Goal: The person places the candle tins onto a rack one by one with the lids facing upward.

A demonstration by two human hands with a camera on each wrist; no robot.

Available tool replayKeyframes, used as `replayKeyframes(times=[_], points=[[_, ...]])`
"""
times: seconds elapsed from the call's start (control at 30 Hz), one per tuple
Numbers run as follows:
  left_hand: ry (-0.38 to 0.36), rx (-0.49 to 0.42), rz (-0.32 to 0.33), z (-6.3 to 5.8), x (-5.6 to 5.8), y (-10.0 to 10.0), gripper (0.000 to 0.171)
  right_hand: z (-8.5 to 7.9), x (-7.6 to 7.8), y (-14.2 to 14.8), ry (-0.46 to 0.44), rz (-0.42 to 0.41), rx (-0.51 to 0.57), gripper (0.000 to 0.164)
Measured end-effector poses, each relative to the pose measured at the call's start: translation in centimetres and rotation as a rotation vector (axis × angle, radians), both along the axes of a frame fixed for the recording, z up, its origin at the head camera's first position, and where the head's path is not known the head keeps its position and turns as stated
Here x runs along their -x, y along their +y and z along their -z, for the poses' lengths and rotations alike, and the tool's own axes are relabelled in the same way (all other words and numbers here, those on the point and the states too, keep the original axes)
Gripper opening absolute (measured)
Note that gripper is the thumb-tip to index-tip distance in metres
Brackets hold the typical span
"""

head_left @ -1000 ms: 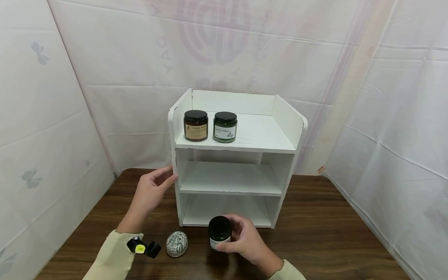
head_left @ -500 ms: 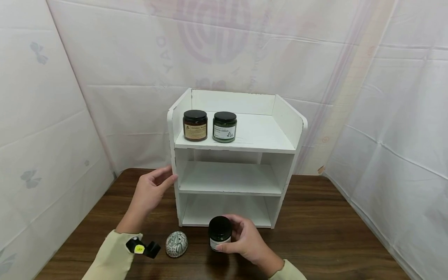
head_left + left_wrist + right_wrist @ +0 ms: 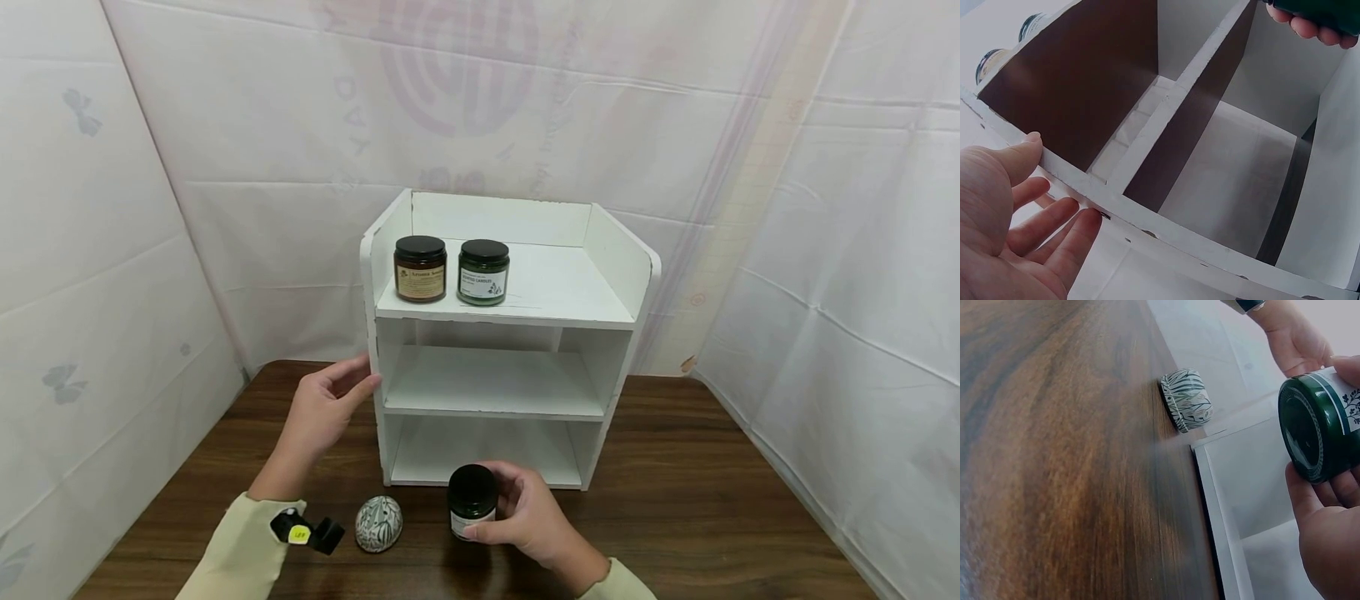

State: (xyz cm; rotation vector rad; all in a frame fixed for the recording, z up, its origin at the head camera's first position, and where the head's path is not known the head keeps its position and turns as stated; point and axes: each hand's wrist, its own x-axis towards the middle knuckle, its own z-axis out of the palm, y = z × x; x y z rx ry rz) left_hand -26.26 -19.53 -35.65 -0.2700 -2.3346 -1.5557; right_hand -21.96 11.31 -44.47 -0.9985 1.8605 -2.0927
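My right hand (image 3: 528, 517) grips a dark green glass candle jar (image 3: 472, 504) with a black lid and white label, upright in front of the shelf's lowest tier. In the right wrist view the bottom of this candle jar (image 3: 1307, 428) shows, held above the wooden table. My left hand (image 3: 322, 408) is at the left side panel of the white shelf (image 3: 487, 412). In the left wrist view the thumb of my left hand (image 3: 1029, 225) touches the panel's front edge, with loosely extended fingers along its outer face. A rounded tin (image 3: 378, 523) with a leafy pattern sits on the table between my forearms.
On the shelf's top tier stand an amber candle jar (image 3: 420, 269) with a tan label and a green candle jar (image 3: 483, 272) with a white label, both black-lidded. The dark wooden table (image 3: 697, 500) extends to both sides. White printed sheets (image 3: 255, 167) enclose the back and sides.
Almost nothing differs. Both hands keep their places, and the candle jar in the right hand stays in front of the shelf.
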Motion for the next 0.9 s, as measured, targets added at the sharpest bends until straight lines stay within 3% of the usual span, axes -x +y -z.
replayKeyframes(times=[0.9], points=[[0.001,0.005,-0.008,-0.13,-0.12,0.06,0.055,-0.90,-0.14,0.88,0.007,0.014,-0.010,0.059]])
